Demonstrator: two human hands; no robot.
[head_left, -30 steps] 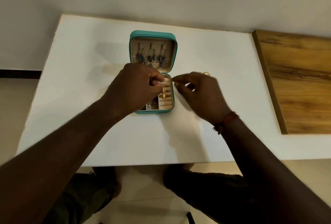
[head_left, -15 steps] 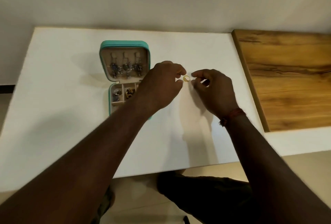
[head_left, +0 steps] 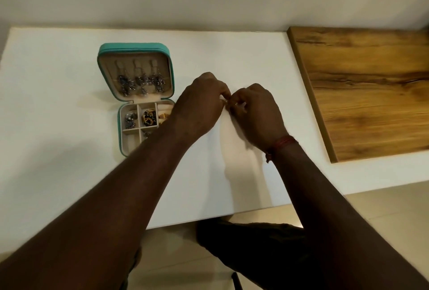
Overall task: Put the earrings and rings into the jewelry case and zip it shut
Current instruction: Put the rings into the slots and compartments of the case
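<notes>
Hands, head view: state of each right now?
Left hand: pinches a small gold piece, mostly hidden.
Right hand: fingers curled at the same spot; whether it holds the piece cannot be told.

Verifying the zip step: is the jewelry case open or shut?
Open. The jewelry case lid is folded back with earrings hanging in it, and the compartments show. Not zipped.

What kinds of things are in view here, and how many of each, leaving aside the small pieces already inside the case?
Jewelry case: 1, open
Wooden board: 1
Hands: 2, left hand and right hand
Gold ring: 1, pinched between both hands, mostly hidden
Red wrist thread: 1
Total: 6
</notes>
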